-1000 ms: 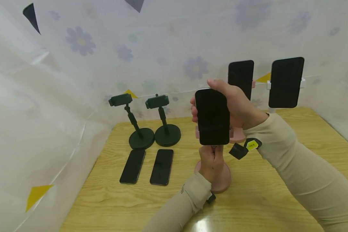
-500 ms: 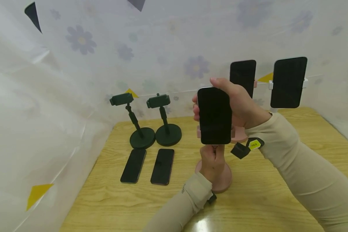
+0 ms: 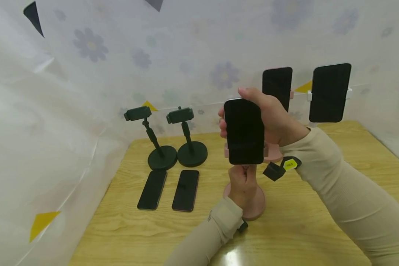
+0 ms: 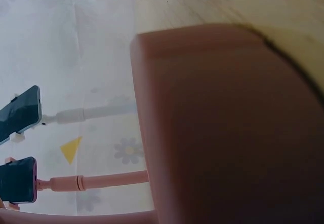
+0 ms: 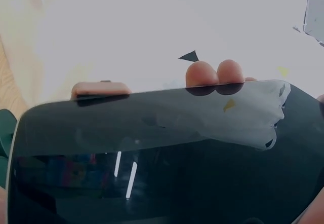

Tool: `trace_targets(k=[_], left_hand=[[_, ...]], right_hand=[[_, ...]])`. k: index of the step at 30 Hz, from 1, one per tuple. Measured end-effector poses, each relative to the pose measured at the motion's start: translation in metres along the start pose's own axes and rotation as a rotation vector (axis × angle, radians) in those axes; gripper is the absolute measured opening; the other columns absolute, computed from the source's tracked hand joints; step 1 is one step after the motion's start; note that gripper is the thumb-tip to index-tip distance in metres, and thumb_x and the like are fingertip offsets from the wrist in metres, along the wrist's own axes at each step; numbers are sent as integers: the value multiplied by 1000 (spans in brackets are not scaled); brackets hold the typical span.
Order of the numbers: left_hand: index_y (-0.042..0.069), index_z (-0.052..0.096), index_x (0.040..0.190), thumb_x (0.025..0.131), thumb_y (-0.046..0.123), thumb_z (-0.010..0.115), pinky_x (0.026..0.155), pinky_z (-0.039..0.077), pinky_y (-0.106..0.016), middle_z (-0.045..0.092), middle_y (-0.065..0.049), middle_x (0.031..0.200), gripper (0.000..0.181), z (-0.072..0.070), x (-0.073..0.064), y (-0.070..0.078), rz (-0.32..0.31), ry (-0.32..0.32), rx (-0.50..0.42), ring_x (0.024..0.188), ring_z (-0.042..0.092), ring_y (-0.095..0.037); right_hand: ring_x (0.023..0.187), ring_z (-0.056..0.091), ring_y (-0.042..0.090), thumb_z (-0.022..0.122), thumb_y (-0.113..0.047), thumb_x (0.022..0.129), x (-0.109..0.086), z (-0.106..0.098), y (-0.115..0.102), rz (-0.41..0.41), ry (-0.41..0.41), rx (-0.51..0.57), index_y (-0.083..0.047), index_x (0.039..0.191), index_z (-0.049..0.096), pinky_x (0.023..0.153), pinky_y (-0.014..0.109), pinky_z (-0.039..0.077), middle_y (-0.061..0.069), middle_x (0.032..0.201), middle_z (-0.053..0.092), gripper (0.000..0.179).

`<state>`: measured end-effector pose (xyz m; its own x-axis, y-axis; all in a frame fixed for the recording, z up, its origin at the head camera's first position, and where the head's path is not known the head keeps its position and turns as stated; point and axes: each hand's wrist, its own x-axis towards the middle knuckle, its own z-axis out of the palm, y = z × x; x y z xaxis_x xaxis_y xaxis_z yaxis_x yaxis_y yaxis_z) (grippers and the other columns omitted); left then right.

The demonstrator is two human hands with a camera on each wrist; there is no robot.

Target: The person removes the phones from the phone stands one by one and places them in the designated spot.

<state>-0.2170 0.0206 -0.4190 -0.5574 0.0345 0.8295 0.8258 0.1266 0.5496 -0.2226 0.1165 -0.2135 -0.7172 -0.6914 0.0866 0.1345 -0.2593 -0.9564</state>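
Note:
A black-screened phone (image 3: 244,133) stands upright in the clamp of a pink phone stand (image 3: 255,210). My right hand (image 3: 273,120) grips the phone from behind, its thumb at the top edge and its fingertips (image 5: 201,74) curled over the far long edge. One pink clamp jaw holds that same edge in the right wrist view. Just below the phone, my left hand (image 3: 243,184) is wrapped round the stand's pole. The round pink base rests on the table; in the left wrist view a large pink surface (image 4: 202,127) fills much of the picture.
Two dark green phone stands (image 3: 162,157) stand at the back left, their clamps holding nothing. Two phones (image 3: 185,190) lie flat before them. Behind my right hand are a phone (image 3: 277,87) on another pink stand and a phone (image 3: 330,93) on a white stand. A flowered sheet (image 3: 186,55) hangs behind.

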Motion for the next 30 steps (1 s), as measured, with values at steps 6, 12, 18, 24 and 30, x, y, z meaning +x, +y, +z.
trace_targets(k=[6, 12, 18, 24, 30], left_hand=[[6, 41, 82, 100, -1, 45, 50, 29, -12, 37, -5, 60, 20, 0, -1, -1, 2, -11, 28, 56, 31, -1], [6, 40, 81, 99, -2, 45, 49, 29, -13, 37, -5, 59, 20, -1, -1, -2, 27, 1, 32, 55, 31, -2], [7, 40, 84, 99, -1, 46, 48, 28, -12, 37, -5, 58, 18, -3, 2, -3, 54, 10, 52, 53, 30, -1], [7, 40, 85, 99, -1, 46, 47, 28, -12, 38, -5, 57, 18, -5, 2, -3, 56, 12, 65, 52, 30, -1], [6, 40, 86, 99, -1, 46, 47, 29, -11, 38, -5, 57, 17, -2, 1, -1, 50, -8, 53, 53, 30, 0]], right_hand=[[87, 68, 18, 33, -51, 104, 0, 0, -1, 1, 22, -12, -5, 113, 57, 89, 36, 55, 3, 94, 69, 53], [88, 68, 18, 33, -50, 104, 1, 0, -2, -2, 7, 3, -5, 112, 57, 89, 35, 55, 3, 94, 69, 52], [87, 68, 18, 34, -50, 104, 3, 2, -5, -9, 5, -8, -5, 112, 57, 89, 35, 55, 3, 94, 69, 52], [87, 68, 18, 35, -51, 103, 4, 4, -6, -5, 28, -4, -4, 113, 57, 90, 35, 55, 3, 94, 69, 52], [87, 68, 19, 33, -49, 104, 1, 1, -7, -9, 9, 0, -4, 114, 57, 90, 36, 54, 4, 94, 67, 52]])
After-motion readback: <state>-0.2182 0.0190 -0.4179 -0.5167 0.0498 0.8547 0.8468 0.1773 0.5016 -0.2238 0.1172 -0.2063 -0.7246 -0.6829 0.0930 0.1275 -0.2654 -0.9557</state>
